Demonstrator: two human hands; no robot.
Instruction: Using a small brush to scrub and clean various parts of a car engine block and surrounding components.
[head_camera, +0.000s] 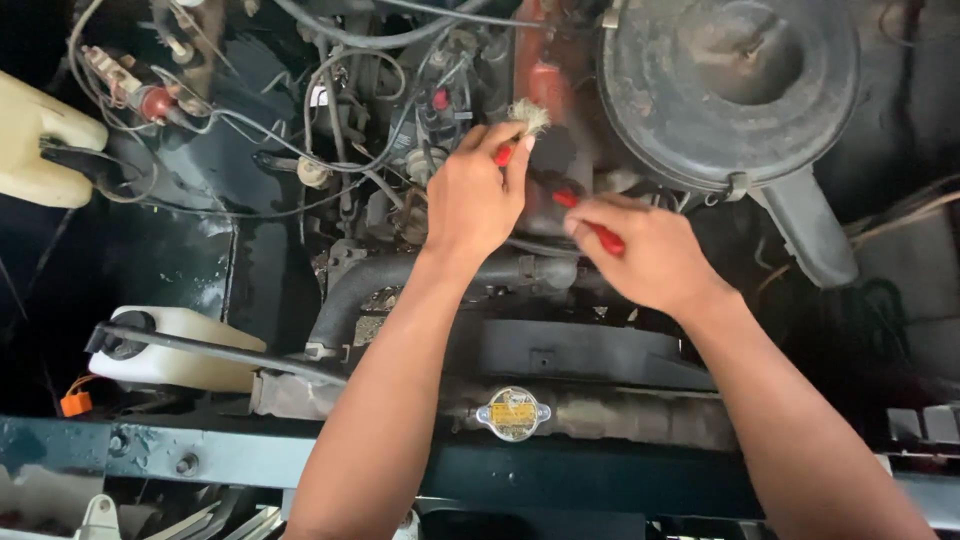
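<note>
I look down into an engine bay. My left hand (472, 195) pinches a small red-handled brush (527, 118) with frayed pale bristles, held against the reddish engine block (545, 80). My right hand (645, 250) grips a red-handled tool (592, 226) whose tip points toward the same spot, just below the brush. The two hands are close together above a black radiator hose (400, 275). The tool's working end is hidden behind my fingers.
A large round black air-cleaner housing (730, 85) sits at the upper right. A radiator cap (513, 412) lies on the front crossmember. White fluid reservoirs stand at left (170, 350) and upper left (40, 150). Tangled wires and hoses (330, 100) crowd the upper middle.
</note>
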